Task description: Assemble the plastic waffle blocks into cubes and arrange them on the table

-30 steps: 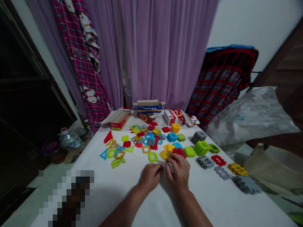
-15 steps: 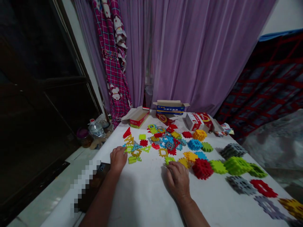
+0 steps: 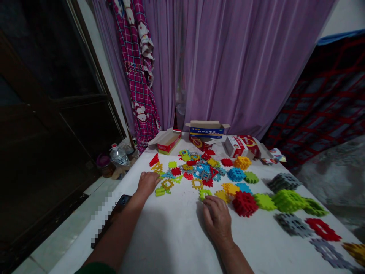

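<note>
My left hand (image 3: pixel 148 183) is over the left edge of a loose heap of plastic interlocking blocks (image 3: pixel 203 167). Its fingers are bent together; a bit of yellow-green shows by the tips, and what they hold is mostly hidden. Close by lie a mustard square frame block (image 3: pixel 167 184) and a yellow-green block (image 3: pixel 160 191). Nearer the middle, my right hand (image 3: pixel 218 217) rests low on the table with curled fingers, their tips closed at the near edge of a yellow-green square block (image 3: pixel 204 194). A yellow block (image 3: pixel 222 196) lies just beyond its knuckles.
Stacked blocks of one colour each stand on the right, among them red (image 3: pixel 244 204), green (image 3: pixel 289 200) and grey (image 3: pixel 284 182). Open cardboard boxes, a red one (image 3: pixel 169 144) and a blue one (image 3: pixel 206 131), line the back. A phone (image 3: pixel 114 217) lies beside my left forearm.
My left hand has moved right and slightly forward, covering the yellow-green piece that showed beside its fingers. My right hand stays at the same square block. The view has shifted a little.
</note>
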`<state>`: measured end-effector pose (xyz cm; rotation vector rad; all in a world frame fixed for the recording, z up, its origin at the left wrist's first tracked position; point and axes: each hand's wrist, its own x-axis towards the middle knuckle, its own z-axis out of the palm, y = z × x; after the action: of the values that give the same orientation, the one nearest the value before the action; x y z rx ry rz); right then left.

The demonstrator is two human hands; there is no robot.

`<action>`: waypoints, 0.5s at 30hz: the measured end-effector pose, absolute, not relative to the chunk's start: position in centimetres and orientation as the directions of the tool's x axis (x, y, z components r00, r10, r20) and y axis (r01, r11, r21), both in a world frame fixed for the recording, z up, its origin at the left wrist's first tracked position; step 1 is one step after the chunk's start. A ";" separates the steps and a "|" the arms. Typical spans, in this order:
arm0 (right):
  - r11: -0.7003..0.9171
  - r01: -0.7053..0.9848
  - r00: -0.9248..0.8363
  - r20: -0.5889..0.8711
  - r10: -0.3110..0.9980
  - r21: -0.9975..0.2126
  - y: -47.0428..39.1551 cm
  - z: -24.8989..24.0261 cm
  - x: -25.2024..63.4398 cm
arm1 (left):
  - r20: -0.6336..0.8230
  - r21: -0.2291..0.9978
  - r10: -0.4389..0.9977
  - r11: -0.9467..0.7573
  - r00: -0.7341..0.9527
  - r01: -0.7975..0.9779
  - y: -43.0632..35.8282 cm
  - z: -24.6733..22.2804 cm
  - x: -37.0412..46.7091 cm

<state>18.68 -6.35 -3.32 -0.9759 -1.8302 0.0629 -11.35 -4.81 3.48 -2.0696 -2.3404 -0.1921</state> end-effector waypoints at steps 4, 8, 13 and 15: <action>0.677 0.583 -0.133 0.770 0.624 -0.448 -6.2 -3.2 19.0 | 0.247 0.155 0.942 0.193 -0.227 0.969 -4.6 4.2 -11.0; 0.659 0.546 -0.113 0.735 0.669 -0.517 -6.3 -3.2 19.0 | 0.350 0.468 0.871 0.156 -0.344 0.870 -4.6 4.2 -9.4; 0.510 0.396 -0.010 0.551 0.834 -0.764 -6.9 -3.6 18.1 | -0.011 0.940 0.949 0.117 -0.314 0.321 -5.2 2.1 -3.7; 0.375 0.296 0.046 0.405 0.913 -0.878 -7.0 -3.8 17.7 | -0.135 0.973 0.962 0.174 -0.239 0.153 -5.7 1.2 -0.9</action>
<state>17.69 -6.96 -3.80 -1.1426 -1.4944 0.6782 -0.92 -5.66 1.15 -1.9695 -2.8314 -2.0944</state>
